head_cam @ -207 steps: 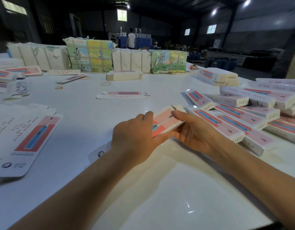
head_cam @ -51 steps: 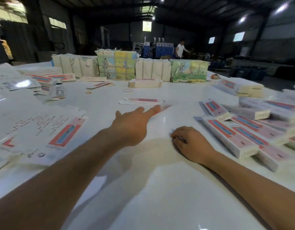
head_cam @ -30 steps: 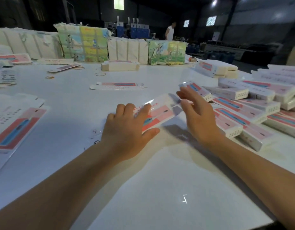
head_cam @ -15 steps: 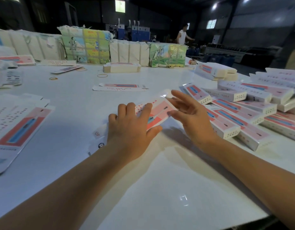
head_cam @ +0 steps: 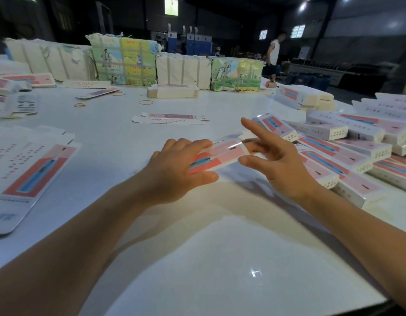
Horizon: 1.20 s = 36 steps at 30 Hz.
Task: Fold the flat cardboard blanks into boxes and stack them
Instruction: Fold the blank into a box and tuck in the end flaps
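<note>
Between your two hands, above the white table, lies the pink-and-white blank. Your left hand grips its near end, fingers over it and thumb beneath. Your right hand is spread, its middle fingers apparently touching the far end. Folded boxes lie just beyond your right fingers.

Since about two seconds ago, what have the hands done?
The left hand picked up a blank and holds its near end. The right hand, then resting on the table, rose to the blank's far end. The folded boxes stayed put.
</note>
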### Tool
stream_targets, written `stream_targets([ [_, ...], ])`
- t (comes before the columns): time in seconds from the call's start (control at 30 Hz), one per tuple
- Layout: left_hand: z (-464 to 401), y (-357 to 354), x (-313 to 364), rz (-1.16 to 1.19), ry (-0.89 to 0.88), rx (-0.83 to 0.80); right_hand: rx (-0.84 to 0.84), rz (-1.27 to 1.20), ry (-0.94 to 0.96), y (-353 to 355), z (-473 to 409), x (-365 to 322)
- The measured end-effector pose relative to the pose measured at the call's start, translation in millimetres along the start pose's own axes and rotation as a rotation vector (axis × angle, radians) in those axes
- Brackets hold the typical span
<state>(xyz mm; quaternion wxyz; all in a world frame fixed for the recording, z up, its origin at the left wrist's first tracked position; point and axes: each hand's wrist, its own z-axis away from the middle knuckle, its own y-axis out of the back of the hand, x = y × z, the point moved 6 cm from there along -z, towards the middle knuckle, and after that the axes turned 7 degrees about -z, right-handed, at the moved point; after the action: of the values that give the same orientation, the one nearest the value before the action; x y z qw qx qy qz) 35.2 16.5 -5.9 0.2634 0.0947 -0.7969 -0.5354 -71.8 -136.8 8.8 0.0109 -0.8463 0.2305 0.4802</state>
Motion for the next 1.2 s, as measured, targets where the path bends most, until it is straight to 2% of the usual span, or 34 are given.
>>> stream_targets([
  [0.1,2,0,2,0.078,-0.011,-0.017,0.016,-0.04,-0.017,-1,-1,2],
  [0.17,1,1,3,0.033,-0.026,-0.003,0.028,-0.066,-0.027,-3,-2,3],
  [0.33,-3,4,0,-0.254,0.001,0.044,0.08,0.211,-0.031,-7,1,5],
  [0.4,-3,10,-2,-0.356,-0.001,0.109,0.171,0.359,-0.021,-1,0,4],
  [0.5,-3,19,-9,-0.371,0.047,0.179,0.373,0.408,-0.085,13,0,5],
  [0.6,-3,16,-6,-0.361,0.052,0.16,0.328,0.413,-0.127,4,0,8],
  [0.8,1,11,7,-0.37,-0.033,0.21,0.198,0.608,-0.015,-18,5,-5],
  [0.93,1,8,11,-0.353,-0.063,0.224,0.173,0.537,-0.027,-25,7,-5],
  [1.07,1,8,10,-0.333,-0.079,0.211,0.214,0.267,-0.206,-16,5,7],
  [1.2,3,3,18,-0.417,-0.149,0.218,0.217,0.21,-0.345,-8,1,19],
])
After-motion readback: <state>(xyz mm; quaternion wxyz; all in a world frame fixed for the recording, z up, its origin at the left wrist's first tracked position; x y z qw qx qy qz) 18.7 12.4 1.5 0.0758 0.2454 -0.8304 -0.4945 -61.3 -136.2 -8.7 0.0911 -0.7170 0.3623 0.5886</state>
